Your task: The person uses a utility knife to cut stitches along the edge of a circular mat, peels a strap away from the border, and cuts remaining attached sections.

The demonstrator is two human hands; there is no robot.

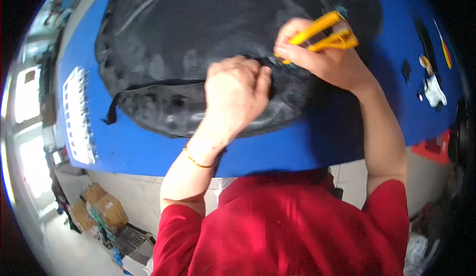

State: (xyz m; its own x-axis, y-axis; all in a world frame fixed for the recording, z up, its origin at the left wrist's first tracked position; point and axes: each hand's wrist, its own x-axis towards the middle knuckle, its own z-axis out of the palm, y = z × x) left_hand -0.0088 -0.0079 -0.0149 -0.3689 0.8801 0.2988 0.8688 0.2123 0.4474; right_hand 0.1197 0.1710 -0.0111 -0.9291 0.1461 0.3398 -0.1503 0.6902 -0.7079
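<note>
My right hand (327, 65) is closed round a yellow plastic hand tool (319, 26), its tip near the rounded black woven fabric (183, 43) spread on the blue tabletop (277, 154). Apart but near, my left hand (237, 87) rests on the fabric, pinching or not I cannot tell; I should hold it taut, fingers clear.

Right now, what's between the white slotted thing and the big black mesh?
Blue tabletop, with a black strap end sticking over it, in the head view.
</note>
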